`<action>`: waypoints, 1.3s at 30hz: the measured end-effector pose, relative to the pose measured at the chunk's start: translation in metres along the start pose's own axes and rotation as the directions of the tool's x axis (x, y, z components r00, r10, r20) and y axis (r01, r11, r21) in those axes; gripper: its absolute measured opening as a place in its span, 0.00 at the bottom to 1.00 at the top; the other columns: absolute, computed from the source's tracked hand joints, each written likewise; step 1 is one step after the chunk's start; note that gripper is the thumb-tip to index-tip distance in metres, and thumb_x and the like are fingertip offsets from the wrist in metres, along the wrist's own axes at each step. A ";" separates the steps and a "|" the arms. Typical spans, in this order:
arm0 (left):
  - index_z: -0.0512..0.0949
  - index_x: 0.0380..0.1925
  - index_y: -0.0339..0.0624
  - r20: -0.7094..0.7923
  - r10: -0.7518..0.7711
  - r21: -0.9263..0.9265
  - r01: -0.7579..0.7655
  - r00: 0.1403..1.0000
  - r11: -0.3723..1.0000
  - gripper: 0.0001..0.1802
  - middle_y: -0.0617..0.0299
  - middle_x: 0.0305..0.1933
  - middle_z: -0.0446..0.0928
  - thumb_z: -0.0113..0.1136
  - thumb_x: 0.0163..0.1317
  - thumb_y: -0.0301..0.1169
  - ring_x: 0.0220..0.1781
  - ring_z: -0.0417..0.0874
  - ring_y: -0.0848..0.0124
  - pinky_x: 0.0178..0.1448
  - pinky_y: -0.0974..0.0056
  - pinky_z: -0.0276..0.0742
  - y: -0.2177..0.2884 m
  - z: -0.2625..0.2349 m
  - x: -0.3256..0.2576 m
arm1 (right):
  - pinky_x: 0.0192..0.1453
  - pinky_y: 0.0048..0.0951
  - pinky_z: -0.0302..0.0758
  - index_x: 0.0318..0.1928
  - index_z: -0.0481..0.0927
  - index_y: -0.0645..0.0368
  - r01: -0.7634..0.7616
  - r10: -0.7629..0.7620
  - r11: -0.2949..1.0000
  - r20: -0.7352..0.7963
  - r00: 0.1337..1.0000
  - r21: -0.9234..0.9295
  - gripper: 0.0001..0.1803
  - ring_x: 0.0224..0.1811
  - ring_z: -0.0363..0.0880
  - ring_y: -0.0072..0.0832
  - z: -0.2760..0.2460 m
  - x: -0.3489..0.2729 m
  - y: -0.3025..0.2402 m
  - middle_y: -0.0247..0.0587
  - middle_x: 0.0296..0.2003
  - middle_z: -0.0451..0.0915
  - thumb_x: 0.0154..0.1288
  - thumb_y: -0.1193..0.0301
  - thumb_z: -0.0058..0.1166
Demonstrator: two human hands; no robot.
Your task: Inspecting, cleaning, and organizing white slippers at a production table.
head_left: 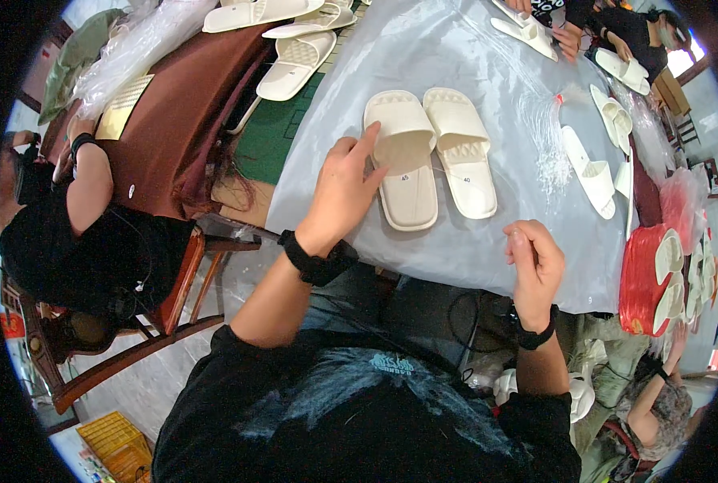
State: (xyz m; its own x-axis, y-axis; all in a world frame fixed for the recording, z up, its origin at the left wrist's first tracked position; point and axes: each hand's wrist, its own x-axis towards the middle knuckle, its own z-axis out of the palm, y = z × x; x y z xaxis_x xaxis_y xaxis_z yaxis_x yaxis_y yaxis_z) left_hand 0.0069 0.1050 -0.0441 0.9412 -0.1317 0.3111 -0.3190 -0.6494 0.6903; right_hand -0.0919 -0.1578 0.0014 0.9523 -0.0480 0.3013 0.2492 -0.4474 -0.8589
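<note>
Now the left hand (341,183), open-fingered, is at the left slipper (411,196) on the bench (521,189), touching or not, I can't tell; the right hand (535,259) is half-open, empty. Looks light, bendy foam: pinch the strap (398,125), I'd say.

Left grip (341,191) is overlapping the outer side of the left slipper (409,193); can't tell if fingertips are touching or hovering. Right grip (538,262) is curling near the worktop's (508,88) near edge, fingers hiding the palm; can't tell whether it's holding anything. Straps (399,117) there and on the right slipper (473,189) are covering parts of the footbeds. White strands (554,167) toward the right edge are blurring into one tangle. Past the left edge, stacked slippers (298,66) are overlapping, the upper one running out of frame. At the far edge, a co-worker's hand (567,40) is showing, body getting cut off. Beyond the near right corner, another person (657,410) is blurring.
</note>
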 end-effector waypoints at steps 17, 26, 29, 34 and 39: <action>0.77 0.54 0.41 -0.067 -0.002 -0.060 -0.002 0.998 0.998 0.22 0.52 0.48 0.79 0.63 0.56 0.23 0.45 0.81 0.63 0.41 0.64 0.81 -0.002 -0.043 -0.012 | 0.28 0.18 0.63 0.35 0.79 0.62 -0.282 0.274 0.955 0.089 0.958 0.093 0.09 0.25 0.65 0.13 0.008 0.022 0.032 0.27 0.23 0.71 0.70 0.70 0.52; 0.78 0.52 0.40 -0.039 -0.007 -0.053 0.005 0.999 0.999 0.20 0.53 0.46 0.79 0.63 0.57 0.24 0.44 0.81 0.64 0.40 0.64 0.81 -0.003 -0.042 -0.013 | 0.28 0.18 0.62 0.34 0.79 0.62 -0.245 0.230 0.962 0.126 0.965 0.118 0.09 0.25 0.64 0.12 0.002 0.021 0.036 0.26 0.23 0.71 0.70 0.71 0.52; 0.79 0.51 0.39 -0.032 0.002 -0.036 -0.003 0.999 0.999 0.19 0.52 0.46 0.79 0.63 0.57 0.24 0.43 0.81 0.64 0.40 0.64 0.81 -0.004 -0.041 -0.012 | 0.28 0.19 0.63 0.34 0.79 0.63 -0.221 0.217 0.974 0.091 0.972 0.044 0.09 0.25 0.65 0.14 0.005 0.022 0.039 0.28 0.22 0.71 0.69 0.71 0.52; 0.80 0.48 0.38 -0.016 0.009 -0.026 -0.009 1.000 1.000 0.16 0.52 0.46 0.80 0.63 0.58 0.24 0.42 0.82 0.63 0.40 0.64 0.81 -0.003 -0.042 -0.011 | 0.28 0.22 0.64 0.33 0.78 0.65 -0.153 0.162 0.977 0.051 0.986 -0.148 0.08 0.23 0.66 0.16 0.007 0.027 0.038 0.32 0.19 0.71 0.68 0.73 0.51; 0.81 0.46 0.37 -0.011 -0.007 -0.024 0.006 1.000 1.000 0.15 0.52 0.46 0.81 0.63 0.58 0.25 0.41 0.83 0.64 0.40 0.64 0.81 -0.006 -0.042 -0.012 | 0.27 0.22 0.66 0.31 0.77 0.65 -0.132 0.131 0.984 -0.013 0.991 -0.124 0.08 0.22 0.68 0.16 0.007 0.028 0.042 0.33 0.18 0.74 0.67 0.74 0.50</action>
State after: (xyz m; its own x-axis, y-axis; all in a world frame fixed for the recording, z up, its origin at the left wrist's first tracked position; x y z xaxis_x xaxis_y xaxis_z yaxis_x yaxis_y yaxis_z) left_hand -0.0071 0.1417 -0.0242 0.9421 -0.1193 0.3134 -0.3155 -0.6318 0.7080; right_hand -0.0538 -0.1722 -0.0294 0.9744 -0.1182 0.1912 0.0975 -0.5440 -0.8334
